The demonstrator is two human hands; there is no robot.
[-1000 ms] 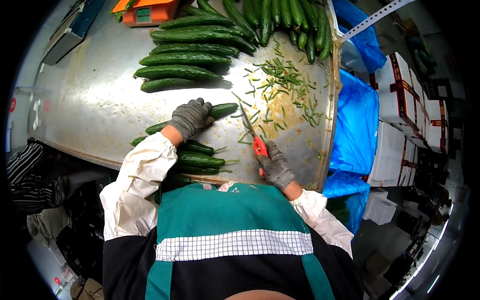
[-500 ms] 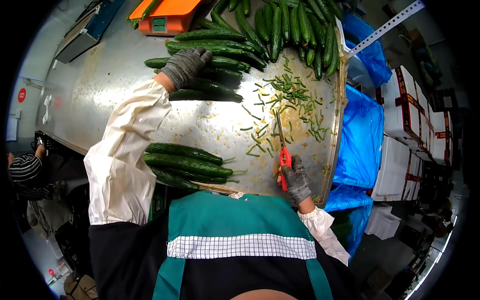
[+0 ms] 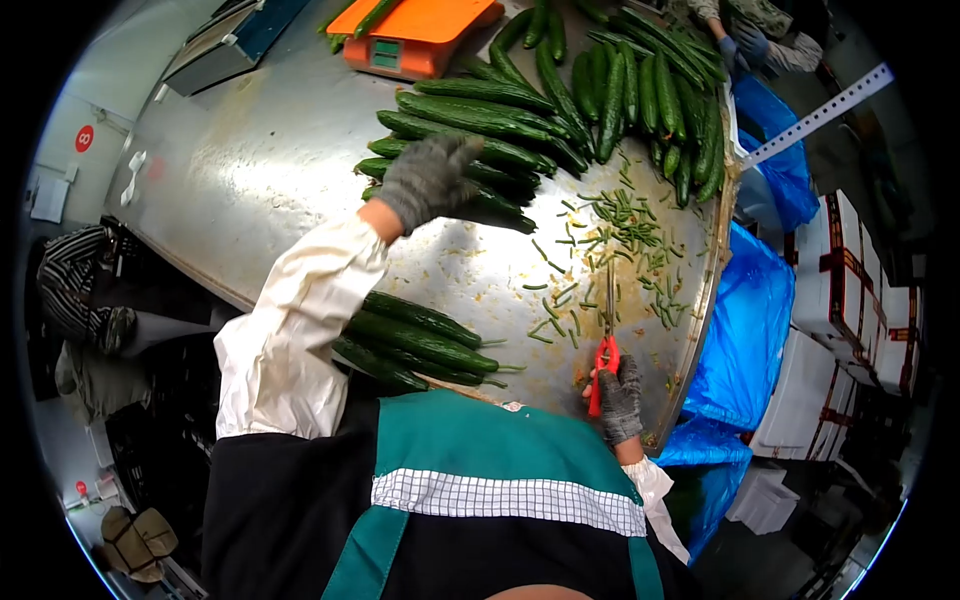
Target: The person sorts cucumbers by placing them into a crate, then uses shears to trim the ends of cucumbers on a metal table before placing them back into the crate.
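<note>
My left hand (image 3: 428, 182), in a grey glove, is over the near side of the row of cucumbers (image 3: 480, 115); its fingers look apart, with nothing visibly held. In my right hand (image 3: 618, 395), also gloved, are red-handled scissors (image 3: 607, 355), their blades pointing away from me and looking closed. Past the blade tips lie many cut green stem pieces (image 3: 625, 220). Several cucumbers with stems (image 3: 420, 340) rest at the near table edge, beside my left sleeve.
An orange scale (image 3: 420, 30) stands at the back of the metal table (image 3: 250, 170). More cucumbers (image 3: 650, 95) are heaped at the back right. Blue plastic liners (image 3: 745, 330) and white boxes (image 3: 850, 270) line the right side. Another person's gloved hands (image 3: 740, 48) show at the top right.
My left hand has let go of a cucumber, moved to the far row and then shifted toward its near side. The scissors have closed in my right hand. The camera view has turned and shifted.
</note>
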